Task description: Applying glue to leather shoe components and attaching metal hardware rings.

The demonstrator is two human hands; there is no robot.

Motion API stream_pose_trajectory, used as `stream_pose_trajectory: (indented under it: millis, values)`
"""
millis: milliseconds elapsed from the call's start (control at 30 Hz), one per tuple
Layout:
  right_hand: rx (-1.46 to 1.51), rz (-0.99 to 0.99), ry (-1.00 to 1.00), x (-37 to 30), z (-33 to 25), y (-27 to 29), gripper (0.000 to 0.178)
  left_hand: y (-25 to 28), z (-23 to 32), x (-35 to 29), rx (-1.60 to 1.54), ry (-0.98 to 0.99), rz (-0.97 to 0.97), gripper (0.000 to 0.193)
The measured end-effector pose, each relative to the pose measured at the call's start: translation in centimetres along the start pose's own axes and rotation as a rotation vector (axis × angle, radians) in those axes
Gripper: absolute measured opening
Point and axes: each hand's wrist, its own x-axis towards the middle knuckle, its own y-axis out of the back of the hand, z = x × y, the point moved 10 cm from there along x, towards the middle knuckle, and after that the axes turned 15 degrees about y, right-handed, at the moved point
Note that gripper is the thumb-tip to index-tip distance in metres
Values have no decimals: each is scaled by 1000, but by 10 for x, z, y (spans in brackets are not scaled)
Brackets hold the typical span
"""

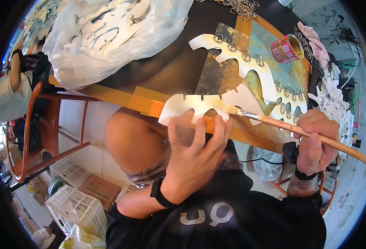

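Note:
My right hand (319,139) is closed around the wooden handle of a brush (293,127). Its bristles touch the right part of a white, curved cut-out piece (193,103) lying at the table's front edge. The piece has notches along its top and rounded openings below. My left hand (195,159) has its fingers spread, with the fingertips resting on the lower edge of this piece. Its thumb is partly hidden. Behind lies a longer white cut-out strip (243,62) with several metal rings on it. An open red can (287,49) stands tilted in view at the right, with yellowish stuff inside.
A clear plastic bag (149,45) of white cut-outs lies at the table's far left. Metal rings and chain (243,8) sit at the back, a pink cloth (313,41) at the right. More white cut-outs (334,97) pile up there. A chair (33,124) and crates (77,207) stand left.

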Motion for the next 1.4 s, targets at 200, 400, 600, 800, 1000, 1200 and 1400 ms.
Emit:
stream_pose_trajectory:
  millis: [200,400,600,800,1000,1200,1400]
  values:
    - [-59,-103,-67,-1,8,-17,16,1,0,0,5,-6,4,88]
    - [1,5,-40,-1,6,-9,16,0,2,0,19,0,10,89]
    - [-88,49,-59,-1,8,6,13,1,2,1,7,-4,4,90]
    - [-99,-28,-116,-6,18,-7,15,0,1,1,9,7,-2,91]
    - [-34,-145,-13,2,8,-29,15,-2,3,1,21,2,-5,91]
    - [-87,44,-19,0,8,0,13,0,2,1,14,1,4,91]
    - [-182,0,1,0,9,8,13,0,2,1,21,-6,14,91]
